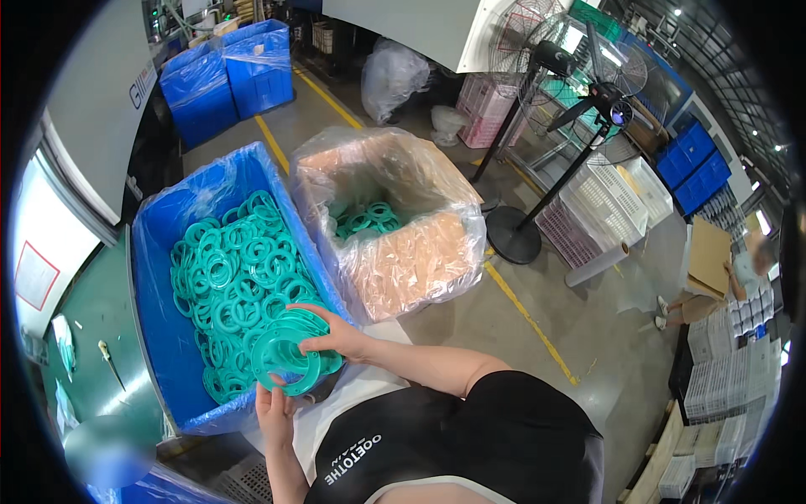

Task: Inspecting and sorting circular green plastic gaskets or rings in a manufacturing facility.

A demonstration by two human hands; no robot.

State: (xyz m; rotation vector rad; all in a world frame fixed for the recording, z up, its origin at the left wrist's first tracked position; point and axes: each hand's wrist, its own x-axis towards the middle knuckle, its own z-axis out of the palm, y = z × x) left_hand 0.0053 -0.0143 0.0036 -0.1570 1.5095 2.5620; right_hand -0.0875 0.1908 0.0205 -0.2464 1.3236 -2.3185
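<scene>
My right hand [340, 334] curls over the top edge of a stack of teal plastic rings [295, 357], fingers spread across the rim and thumb tucked against the side, so it is closed on the stack rather than loose. My left hand [275, 413] comes up from below, palm under the lower edge of the same stack, fingers pressed to it; between the two hands the rings are clamped and held tilted, the flat face with its small bolt holes turned toward me. The stack hangs just above the near corner of the blue bin [159, 336], which is lined with clear plastic film and heaped with more loose teal rings [239, 269]. Just beside the bin, to its right, stands a cardboard box [420, 260] lined with a clear bag, a small layer of the same rings lying in its bottom. Beyond the box, a standing fan [588, 101] rises from a round base on the concrete floor, near a yellow floor line [525, 315]. Further back sit two more blue bins [227, 76].
</scene>
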